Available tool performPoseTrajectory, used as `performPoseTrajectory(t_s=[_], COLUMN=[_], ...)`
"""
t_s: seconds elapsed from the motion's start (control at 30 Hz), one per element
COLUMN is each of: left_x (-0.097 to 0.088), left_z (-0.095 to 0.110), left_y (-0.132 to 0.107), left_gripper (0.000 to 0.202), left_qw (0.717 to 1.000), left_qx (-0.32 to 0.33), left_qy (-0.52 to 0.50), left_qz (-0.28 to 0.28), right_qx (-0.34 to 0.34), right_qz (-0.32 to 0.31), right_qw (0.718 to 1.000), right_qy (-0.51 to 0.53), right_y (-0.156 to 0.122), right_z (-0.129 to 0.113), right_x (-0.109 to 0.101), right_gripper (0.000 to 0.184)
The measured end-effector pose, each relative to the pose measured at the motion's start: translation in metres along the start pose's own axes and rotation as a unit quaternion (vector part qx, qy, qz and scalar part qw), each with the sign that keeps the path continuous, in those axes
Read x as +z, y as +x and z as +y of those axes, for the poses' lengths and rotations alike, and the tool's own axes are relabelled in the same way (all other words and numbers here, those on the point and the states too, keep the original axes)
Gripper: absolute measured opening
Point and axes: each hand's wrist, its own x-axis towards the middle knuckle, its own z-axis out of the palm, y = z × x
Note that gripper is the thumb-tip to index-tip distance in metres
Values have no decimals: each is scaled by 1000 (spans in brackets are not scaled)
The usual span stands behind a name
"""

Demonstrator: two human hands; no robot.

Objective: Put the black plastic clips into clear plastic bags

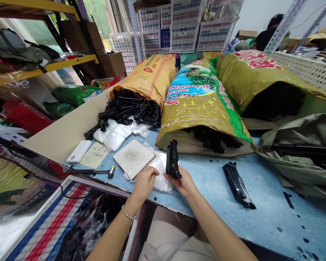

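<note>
My right hand [185, 183] grips a long black plastic part [172, 159] by its lower end and holds it upright above the table's front edge. Just left of it, my left hand [145, 181] has thumb and fingertips pinched together; whatever sits between them is too small to make out. Clear plastic bags [163, 181] lie behind and between my hands. Beside my left hand is a pale square tile [137, 169] with a scatter of tiny pieces on it. Another black part [237, 185] lies on the blue tabletop [206, 192] to the right.
An orange sack [149, 78] spills black parts [133, 107] at the back left. Two gold sacks [190, 112] [250, 72] and a grey-green sack [290, 141] hold more. A hammer [97, 171], a handwritten note [94, 154] and a white device [78, 151] lie left.
</note>
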Motion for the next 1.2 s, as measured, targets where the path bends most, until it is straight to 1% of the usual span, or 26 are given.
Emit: performPoseTrajectory(t_s=[0.07, 0.13, 0.2, 0.3, 0.4, 0.47, 0.5, 0.57, 0.63, 0.67, 0.7, 0.73, 0.77, 0.8, 0.83, 0.9, 0.93, 0.97, 1.0, 1.03, 1.07, 1.1, 1.17, 1.2], left_x=[-7, -10, -7, 1, 6, 2, -2, -10, -15, -16, -16, -14, -13, -11, -10, -9, -9, -11, -13, -14, -15, -16, -13, -9], left_z=[2, 1, 0, 1, 6, 11, 14, 17, 18, 17, 15, 13, 10, 6, 2, -5, -7, -8, -7, -4, 1, 8, 24, 32], left_y=[1, 2, 0, -3, -5, -6, -7, -8, -10, -10, -9, -8, -5, -3, 0, 6, 7, 7, 5, 1, -6, -14, -33, -44], left_gripper=[14, 13, 17, 20, 18, 19, 21, 25, 27, 27, 29, 33, 39, 46, 51, 57, 59, 61, 61, 61, 60, 59, 59, 60], left_qw=[1000, 1000, 999, 998, 999, 996, 993, 979, 955, 946, 942, 945, 952, 961, 970, 985, 989, 991, 992, 991, 990, 987, 979, 974], left_qx=[1, 4, 15, 33, 43, 67, 86, 119, 123, 118, 113, 113, 115, 117, 116, 110, 105, 102, 103, 108, 117, 130, 161, 174], left_qy=[14, 28, 41, 45, 30, 36, 61, 159, 268, 302, 315, 308, 285, 251, 211, 131, 102, 82, 72, 68, 68, 67, 57, 49], left_qz=[6, 4, -4, -6, 14, 37, 45, 42, 12, -2, -11, -14, -13, -11, -12, -19, -24, -30, -34, -38, -46, -60, -108, -138], right_qx=[-2, -4, -6, -8, -2, -2, -4, -8, -13, -16, -10, 10, 49, 104, 169, 285, 322, 343, 350, 346, 333, 303, 213, 167], right_qz=[2, 3, 1, -15, -27, -14, -5, 7, 10, 13, 13, 7, -9, -34, -67, -135, -160, -176, -184, -187, -185, -177, -146, -127], right_qw=[1000, 1000, 1000, 1000, 999, 1000, 1000, 1000, 1000, 1000, 1000, 999, 998, 992, 979, 940, 922, 910, 905, 906, 912, 927, 965, 978], right_qy=[0, 1, 4, 22, 32, 26, 22, 20, 22, 22, 25, 32, 47, 67, 91, 132, 145, 152, 156, 158, 151, 128, 53, 14], right_y=[-1, -3, -6, -11, -12, -8, -6, -3, -4, -7, -12, -19, -27, -36, -46, -61, -66, -68, -68, -66, -62, -57, -47, -44], right_z=[0, -2, -4, -7, -3, 1, 3, 6, 5, 3, 0, -3, -5, -7, -8, -5, -1, 4, 9, 14, 18, 22, 27, 28], right_x=[0, 0, 1, 3, 7, 10, 11, 12, 10, 8, 5, 0, -5, -11, -17, -28, -31, -33, -34, -34, -33, -32, -29, -28], right_gripper=[25, 25, 25, 22, 22, 23, 23, 24, 25, 24, 23, 23, 25, 28, 33, 39, 39, 38, 37, 36, 35, 34, 28, 23])
